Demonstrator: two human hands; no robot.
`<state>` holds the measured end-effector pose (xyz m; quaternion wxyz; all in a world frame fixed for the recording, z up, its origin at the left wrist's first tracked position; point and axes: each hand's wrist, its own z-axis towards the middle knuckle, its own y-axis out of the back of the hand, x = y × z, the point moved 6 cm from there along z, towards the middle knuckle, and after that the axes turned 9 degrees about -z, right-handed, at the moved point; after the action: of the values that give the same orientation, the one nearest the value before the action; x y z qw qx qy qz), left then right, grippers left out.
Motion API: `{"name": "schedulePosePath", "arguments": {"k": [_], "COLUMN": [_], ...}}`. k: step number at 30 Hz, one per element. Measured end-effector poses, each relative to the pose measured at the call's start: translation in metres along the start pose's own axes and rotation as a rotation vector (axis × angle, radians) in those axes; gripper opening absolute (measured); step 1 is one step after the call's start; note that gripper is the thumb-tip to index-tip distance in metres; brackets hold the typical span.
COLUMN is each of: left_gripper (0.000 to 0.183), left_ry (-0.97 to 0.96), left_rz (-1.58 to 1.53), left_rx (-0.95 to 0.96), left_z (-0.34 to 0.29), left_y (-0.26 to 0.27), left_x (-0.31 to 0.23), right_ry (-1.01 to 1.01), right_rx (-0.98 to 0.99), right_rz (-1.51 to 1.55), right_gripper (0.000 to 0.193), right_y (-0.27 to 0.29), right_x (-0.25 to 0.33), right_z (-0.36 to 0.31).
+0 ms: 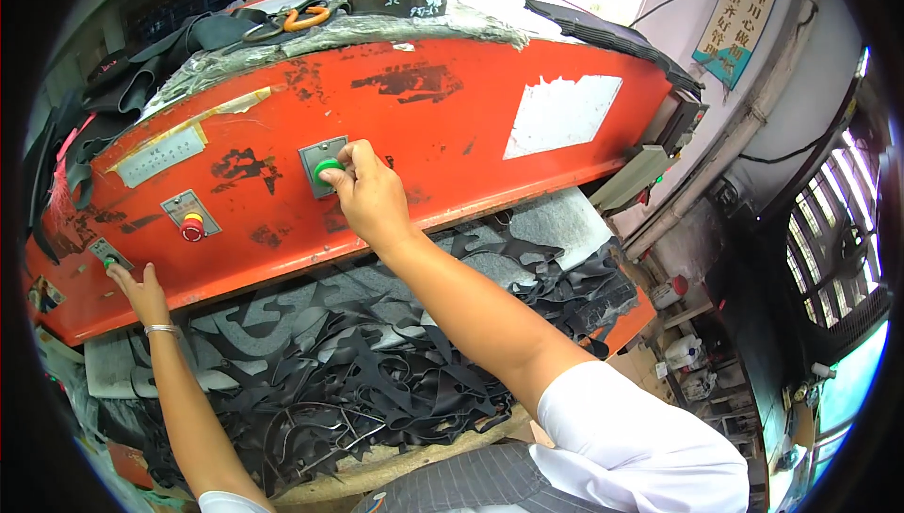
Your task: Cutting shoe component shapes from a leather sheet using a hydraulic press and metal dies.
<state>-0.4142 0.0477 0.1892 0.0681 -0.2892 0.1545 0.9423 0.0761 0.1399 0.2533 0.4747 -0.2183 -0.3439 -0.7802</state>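
Observation:
A wide red machine front (452, 132) with worn paint stretches across in front of me. My right hand (372, 195) is closed, with thumb and fingers pinched around a large green button (328, 170) on a metal plate. At the far left, my left hand (143, 295), a bracelet on its wrist, reaches up with fingers apart. One of its fingertips meets a small green button (111, 262). Between the hands sits a red emergency stop button (192, 227) with a yellow collar. Under the machine's lower edge, black cut-out scraps (367, 391) lie heaped on a grey sheet (574, 226).
Atop the machine lie scissors with orange handles (306, 18), a black strip (400, 0) and dark sheet pieces (198, 38). A grey box (633, 177) juts from its right end. A pipe (725, 151) runs along the right wall, near a barred window (838, 221).

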Motion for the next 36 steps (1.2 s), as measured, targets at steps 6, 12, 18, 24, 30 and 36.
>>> {"name": "schedulePosePath", "arguments": {"k": [6,12,18,24,30,36], "left_gripper": [0.056,0.009,0.019,0.017,0.012,0.015], "left_ry": [0.156,-0.275,-0.185,-0.096,-0.069,-0.016], "left_rz": [-0.389,-0.329,-0.218,-0.262,-0.284,-0.255], "left_rx": [0.368,1.050,1.095,1.032,1.097,1.218], "left_z": [-0.079,-0.325,-0.397,-0.397,-0.393,-0.390], "left_y": [0.056,0.113,0.108,0.098,0.080,0.073], "left_x": [-0.066,-0.276,-0.300,-0.297,-0.283,-0.281], "right_ry": [-0.116,-0.274,-0.238,-0.310,-0.392,-0.418], "right_rx": [0.098,0.252,0.286,0.093,0.281,0.573], "right_rz": [0.012,0.091,-0.143,-0.714,-1.127,-1.038], "right_gripper": [0.029,0.029,0.028,0.034,0.054,0.058], "right_y": [0.021,0.041,0.054,0.128,0.124,0.113], "right_x": [-0.011,-0.035,-0.075,-0.171,-0.244,-0.316], "right_z": [-0.047,-0.140,-0.178,-0.115,-0.061,-0.048]}}
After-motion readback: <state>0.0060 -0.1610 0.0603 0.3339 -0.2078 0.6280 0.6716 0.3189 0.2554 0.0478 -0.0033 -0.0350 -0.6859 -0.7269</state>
